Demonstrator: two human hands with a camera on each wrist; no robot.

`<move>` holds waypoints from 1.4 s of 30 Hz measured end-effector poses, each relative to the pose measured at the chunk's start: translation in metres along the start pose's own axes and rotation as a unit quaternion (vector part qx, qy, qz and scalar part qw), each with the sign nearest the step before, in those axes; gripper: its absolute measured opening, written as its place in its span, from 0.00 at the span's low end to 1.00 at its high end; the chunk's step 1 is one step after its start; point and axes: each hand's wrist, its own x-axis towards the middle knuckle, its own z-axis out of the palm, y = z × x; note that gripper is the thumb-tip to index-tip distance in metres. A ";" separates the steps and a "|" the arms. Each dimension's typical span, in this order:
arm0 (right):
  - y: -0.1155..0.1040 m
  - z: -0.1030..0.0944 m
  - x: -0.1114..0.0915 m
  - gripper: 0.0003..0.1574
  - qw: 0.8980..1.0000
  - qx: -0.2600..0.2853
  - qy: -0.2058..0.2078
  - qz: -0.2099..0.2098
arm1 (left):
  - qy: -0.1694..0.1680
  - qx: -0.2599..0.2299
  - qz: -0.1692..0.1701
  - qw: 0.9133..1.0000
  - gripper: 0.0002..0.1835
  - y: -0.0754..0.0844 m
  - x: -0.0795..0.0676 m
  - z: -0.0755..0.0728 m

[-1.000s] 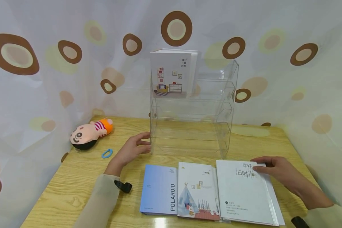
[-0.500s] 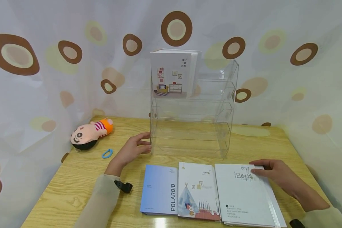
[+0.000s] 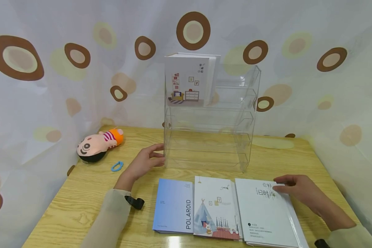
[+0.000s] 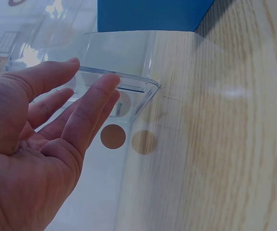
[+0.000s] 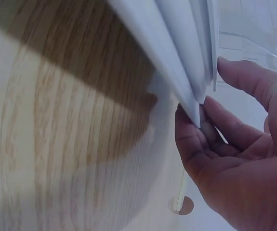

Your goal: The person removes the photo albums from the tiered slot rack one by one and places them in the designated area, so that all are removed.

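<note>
A clear plastic rack (image 3: 209, 142) with stepped tiers stands on the table, a white photo album (image 3: 187, 77) with a furniture drawing leaning in its upper left. My left hand (image 3: 145, 161) is at the rack's lower left side, its fingers fairly straight and apparently touching the edge. In front of the rack lie a blue POLAROID album (image 3: 173, 206), a white album with a tent drawing (image 3: 215, 210) and a larger white album (image 3: 267, 215). My right hand (image 3: 306, 193) pinches this larger album's upper right corner, thumb on the cover, fingers underneath in the right wrist view.
A plush doll (image 3: 100, 144) lies at the table's left, a small blue ring-shaped object (image 3: 117, 166) near it. Behind the table (image 3: 71, 210) hangs a white curtain (image 3: 111, 38) with brown and cream circles, which also runs along both sides.
The larger white album's upper edge has shifted slightly towards me, with my right hand moving along. My left hand stays at the rack.
</note>
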 end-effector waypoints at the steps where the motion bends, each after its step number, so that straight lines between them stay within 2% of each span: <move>1: 0.000 0.000 0.000 0.42 1.000 -0.003 0.002 0.003 | 0.000 0.000 0.000 1.000 0.36 0.000 0.000 0.000; 8: -0.002 0.002 -0.002 0.42 1.000 -0.021 0.012 0.003 | 0.002 0.001 -0.006 1.000 0.36 -0.001 0.000 0.000; 22: 0.005 0.008 -0.004 0.43 1.000 0.001 0.024 0.012 | 0.002 -0.005 -0.012 1.000 0.36 -0.001 -0.001 0.000; 28: 0.007 0.011 -0.005 0.43 0.999 0.014 0.035 0.000 | 0.003 0.000 -0.009 1.000 0.36 0.000 -0.001 0.000; 42: 0.005 0.011 -0.006 0.44 0.999 0.001 0.035 -0.005 | 0.002 0.001 -0.009 1.000 0.36 0.001 0.001 0.000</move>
